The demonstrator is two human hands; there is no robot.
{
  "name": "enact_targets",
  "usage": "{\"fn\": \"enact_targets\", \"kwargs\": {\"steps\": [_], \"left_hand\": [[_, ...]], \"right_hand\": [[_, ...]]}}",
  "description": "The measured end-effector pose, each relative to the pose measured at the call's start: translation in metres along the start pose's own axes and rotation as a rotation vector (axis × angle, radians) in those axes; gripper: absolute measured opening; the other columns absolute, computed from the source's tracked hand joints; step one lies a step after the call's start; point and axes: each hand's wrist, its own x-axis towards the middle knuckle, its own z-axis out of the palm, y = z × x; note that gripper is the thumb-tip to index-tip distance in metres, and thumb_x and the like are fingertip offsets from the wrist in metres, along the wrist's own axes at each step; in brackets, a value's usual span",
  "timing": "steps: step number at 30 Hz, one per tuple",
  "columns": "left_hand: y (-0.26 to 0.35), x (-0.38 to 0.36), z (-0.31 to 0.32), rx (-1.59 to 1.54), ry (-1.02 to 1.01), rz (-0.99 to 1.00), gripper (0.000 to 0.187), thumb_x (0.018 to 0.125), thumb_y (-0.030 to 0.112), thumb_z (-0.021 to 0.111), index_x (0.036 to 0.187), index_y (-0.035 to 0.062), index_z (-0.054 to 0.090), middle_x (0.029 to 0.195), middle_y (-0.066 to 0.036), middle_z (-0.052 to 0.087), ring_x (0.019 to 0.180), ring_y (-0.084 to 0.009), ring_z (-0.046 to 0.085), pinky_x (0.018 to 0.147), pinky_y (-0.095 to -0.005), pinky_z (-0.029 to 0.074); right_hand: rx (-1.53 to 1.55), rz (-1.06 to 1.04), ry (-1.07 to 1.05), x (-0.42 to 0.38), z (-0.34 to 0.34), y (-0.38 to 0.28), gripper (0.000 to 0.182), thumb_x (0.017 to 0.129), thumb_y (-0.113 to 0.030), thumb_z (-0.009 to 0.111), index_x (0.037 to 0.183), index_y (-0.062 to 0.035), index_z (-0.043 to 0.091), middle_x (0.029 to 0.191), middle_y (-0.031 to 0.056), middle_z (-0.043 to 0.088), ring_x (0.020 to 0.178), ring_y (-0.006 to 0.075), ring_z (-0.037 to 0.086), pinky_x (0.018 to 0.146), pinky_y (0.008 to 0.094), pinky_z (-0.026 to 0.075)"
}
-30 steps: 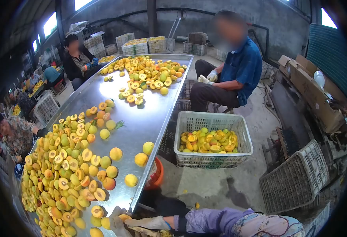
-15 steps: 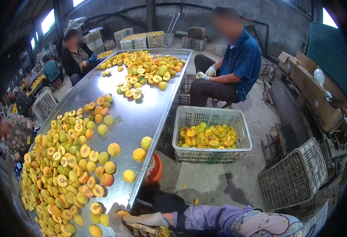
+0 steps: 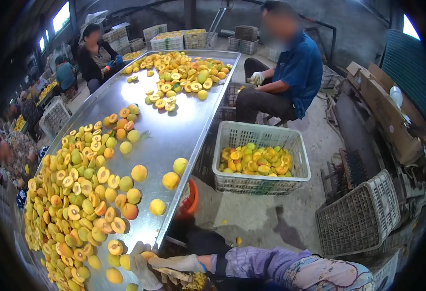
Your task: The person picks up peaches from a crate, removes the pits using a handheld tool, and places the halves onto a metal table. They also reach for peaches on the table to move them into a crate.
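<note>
At the near edge of the metal table [image 3: 155, 145], my left hand [image 3: 145, 272] in a pale glove is closed around a peach [image 3: 148, 255]. Only the top of that fruit shows between my hands. My right hand [image 3: 179, 264], also gloved, is closed, with its thumb pointing at the same peach and its fingers curled underneath. Whether it grips anything else is hidden. Beside my left hand spreads a large pile of peaches [image 3: 77, 213], many cut in half with brown pits showing. A few whole peaches [image 3: 157, 207] lie apart near the table's right edge.
A white crate [image 3: 261, 186] of peach pieces stands on the floor to the right, near a seated person [image 3: 290, 68] with gloved hands. An orange bucket [image 3: 189, 201] is under the table edge. Another person [image 3: 96, 58] sits beyond the table. A tipped crate [image 3: 358, 218] leans at right.
The view has shifted slightly, moving most of the scene up a little. My hands stay together around the peach. The seated person at right has brought their hands closer together.
</note>
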Motion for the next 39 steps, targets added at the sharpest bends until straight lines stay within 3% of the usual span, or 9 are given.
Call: {"fn": "enact_targets", "kwargs": {"steps": [7,9,13,19,28,31,32,34,39], "left_hand": [[-0.001,0.009,-0.009,0.044,-0.121,0.022,0.077,0.088,0.058,0.06,0.128,-0.0068,0.048,0.117,-0.016,0.052,0.106,-0.0252,0.054,0.093,-0.0432,0.051],[-0.002,0.009,-0.007,-0.012,-0.086,0.049,0.076,0.086,0.055,0.065,0.127,-0.0074,0.05,0.108,-0.019,0.059,0.089,-0.0242,0.061,0.081,-0.0346,0.053],[0.008,0.009,-0.003,0.034,-0.113,0.045,0.078,0.086,0.057,0.064,0.126,-0.0085,0.05,0.109,-0.02,0.059,0.088,-0.0243,0.062,0.08,-0.0346,0.052],[0.012,0.0,-0.013,0.04,-0.103,-0.004,0.061,0.091,0.046,0.063,0.124,-0.0047,0.054,0.102,-0.013,0.061,0.085,-0.0199,0.06,0.074,-0.0317,0.053],[0.045,-0.06,-0.013,0.394,0.048,-0.046,0.045,0.095,0.037,0.06,0.111,-0.005,0.061,0.098,-0.01,0.062,0.077,-0.0147,0.059,0.065,-0.0275,0.049],[0.047,-0.073,-0.022,0.267,-0.032,-0.142,0.049,0.097,0.029,0.058,0.131,-0.0067,0.05,0.099,-0.01,0.061,0.082,-0.0162,0.057,0.076,-0.0287,0.049],[0.051,-0.076,-0.019,0.267,-0.043,-0.142,0.049,0.097,0.029,0.058,0.131,-0.0067,0.05,0.099,-0.01,0.061,0.082,-0.0162,0.057,0.076,-0.0287,0.049],[0.059,-0.082,-0.013,0.234,-0.01,-0.141,0.045,0.096,0.026,0.062,0.127,-0.0052,0.053,0.092,-0.006,0.059,0.072,-0.0111,0.052,0.067,-0.0251,0.047],[0.082,-0.094,-0.008,0.243,-0.071,-0.152,0.046,0.097,0.028,0.059,0.129,-0.0042,0.052,0.101,-0.01,0.061,0.078,-0.0138,0.055,0.07,-0.0268,0.048]], "right_hand": [[-0.035,-0.05,0.028,0.025,-0.012,0.022,0.065,0.087,-0.074,0.043,0.086,-0.0115,0.059,0.059,0.0,0.055,0.043,0.0104,0.052,0.035,0.0221,0.039],[-0.08,-0.064,-0.024,0.019,-0.014,0.016,0.069,0.09,-0.071,0.041,0.093,-0.0052,0.06,0.076,0.0044,0.06,0.053,0.0101,0.056,0.042,0.0205,0.045],[-0.093,-0.046,0.053,0.003,-0.003,0.008,0.07,0.087,-0.075,0.042,0.086,-0.007,0.061,0.059,0.0009,0.051,0.04,0.0093,0.045,0.035,0.0208,0.035],[-0.151,-0.04,0.067,-0.013,0.005,0.008,0.068,0.091,-0.065,0.046,0.099,0.0025,0.053,0.061,0.0103,0.056,0.038,0.0146,0.05,0.037,0.0275,0.043],[-0.015,0.112,0.03,-0.038,0.041,0.043,0.047,0.09,-0.056,0.052,0.094,-0.0098,0.056,0.065,0.0024,0.058,0.04,0.0124,0.051,0.034,0.0261,0.041],[0.075,0.196,-0.05,-0.049,0.046,0.048,0.042,0.093,-0.054,0.054,0.092,-0.0122,0.058,0.061,-0.001,0.055,0.04,0.0101,0.049,0.034,0.0238,0.037],[0.14,0.173,-0.025,-0.04,0.052,0.053,0.047,0.09,-0.052,0.056,0.066,-0.0127,0.06,0.051,0.0001,0.056,0.033,0.0105,0.046,0.031,0.0232,0.037],[0.157,0.127,-0.039,-0.042,0.052,0.062,0.044,0.091,-0.05,0.056,0.068,-0.0126,0.061,0.052,0.0002,0.057,0.034,0.0107,0.048,0.031,0.0232,0.038],[0.218,0.129,-0.09,-0.07,0.068,0.049,0.037,0.093,-0.044,0.057,0.073,-0.0132,0.064,0.054,0.0005,0.06,0.035,0.0104,0.05,0.032,0.0227,0.04]]}}
